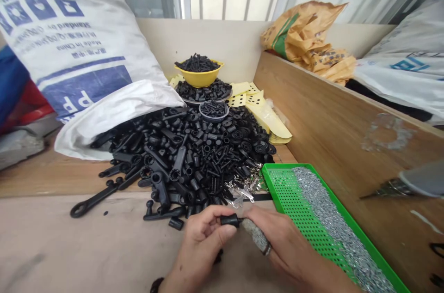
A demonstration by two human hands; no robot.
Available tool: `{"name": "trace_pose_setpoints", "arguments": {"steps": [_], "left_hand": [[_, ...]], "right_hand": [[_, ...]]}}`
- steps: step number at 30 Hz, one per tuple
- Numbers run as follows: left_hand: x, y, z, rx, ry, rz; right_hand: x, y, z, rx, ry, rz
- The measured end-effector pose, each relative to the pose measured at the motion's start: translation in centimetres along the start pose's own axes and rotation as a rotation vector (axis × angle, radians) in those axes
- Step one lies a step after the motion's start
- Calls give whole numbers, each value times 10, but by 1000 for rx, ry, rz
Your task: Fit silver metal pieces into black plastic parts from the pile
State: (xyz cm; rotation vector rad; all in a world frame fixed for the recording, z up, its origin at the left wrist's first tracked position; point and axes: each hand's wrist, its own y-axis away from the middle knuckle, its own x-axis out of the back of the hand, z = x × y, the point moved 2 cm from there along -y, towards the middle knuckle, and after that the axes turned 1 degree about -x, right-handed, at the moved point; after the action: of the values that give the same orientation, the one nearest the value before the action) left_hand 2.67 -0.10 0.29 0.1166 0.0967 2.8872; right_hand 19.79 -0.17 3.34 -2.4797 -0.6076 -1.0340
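Observation:
My left hand (208, 237) is closed, pinching a short black plastic cylinder (229, 220) between thumb and fingers. My right hand (277, 242) meets the cylinder's right end, its fingertips closed around a thin black part (240, 220) that is mostly hidden. A grey speckled wrap (255, 235) with a dark band covers one finger of the right hand. Just beyond both hands lies a heap of black plastic parts (208, 145): arms, sleeves, ribbed pieces and round caps. Small silvery metal clips (244, 193) spill at its near right edge. One loose black sleeve (176, 223) rests left of my left hand.
At right, a green perforated tray (287, 191) holds many small metal pieces (329, 219) beside a wooden partition (312, 112). Behind the heap stand a yellow bowl (199, 78), a small clear bowl (214, 117) and yellow cards (267, 117). A white sack (104, 52) leans at left.

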Motion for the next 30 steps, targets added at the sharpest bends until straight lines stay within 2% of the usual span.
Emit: {"name": "trace_pose_setpoints", "arguments": {"steps": [3, 7, 9, 15, 21, 23, 24, 26, 30], "left_hand": [[-1, 1, 2, 1, 32, -8], [1, 2, 7, -93, -78, -43], [2, 2, 10, -143, -128, -48], [5, 5, 17, -443, -336, -28], [5, 5, 19, -713, -488, -47], [5, 4, 18, -747, -540, -63], [6, 4, 18, -755, -559, -70], [8, 2, 19, -761, -566, -75], [13, -1, 27, -641, -463, -66]], "right_hand": [[-8, 5, 1, 30, -41, -23], [-13, 10, 4, 109, 91, 49], [-12, 10, 3, 81, 63, 25], [-9, 5, -1, -146, -291, -72], [-39, 2, 14, -386, -866, -140], [-43, 0, 15, -438, -929, -149], [-41, 0, 14, -418, -871, -133], [-34, -2, 10, -289, -635, -67], [-23, -3, 0, 112, -103, 85]]}}
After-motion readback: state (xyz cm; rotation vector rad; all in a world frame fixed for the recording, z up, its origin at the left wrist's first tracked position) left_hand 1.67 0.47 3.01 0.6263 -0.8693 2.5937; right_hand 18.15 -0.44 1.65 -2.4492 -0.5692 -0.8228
